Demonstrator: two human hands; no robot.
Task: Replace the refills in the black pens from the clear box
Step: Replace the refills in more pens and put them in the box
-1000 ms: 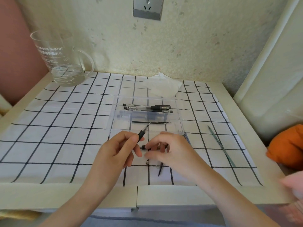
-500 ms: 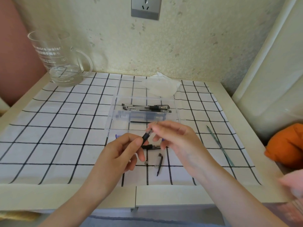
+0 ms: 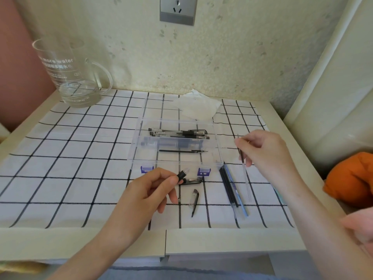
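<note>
Two grips closed: my left hand (image 3: 150,190) pinches the pen barrel (image 3: 182,175), right hand (image 3: 262,150) the thin refill (image 3: 243,166); it may slip near the desk (image 3: 181,239) right edge.

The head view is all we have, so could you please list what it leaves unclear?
- Pen part in the left hand: mostly covered by its fingers.
- Refill in the right hand: thin, ink level unreadable.
- Pens in the clear box: overlapping, count uncertain.
- Orange object: cut off by the right edge.
</note>
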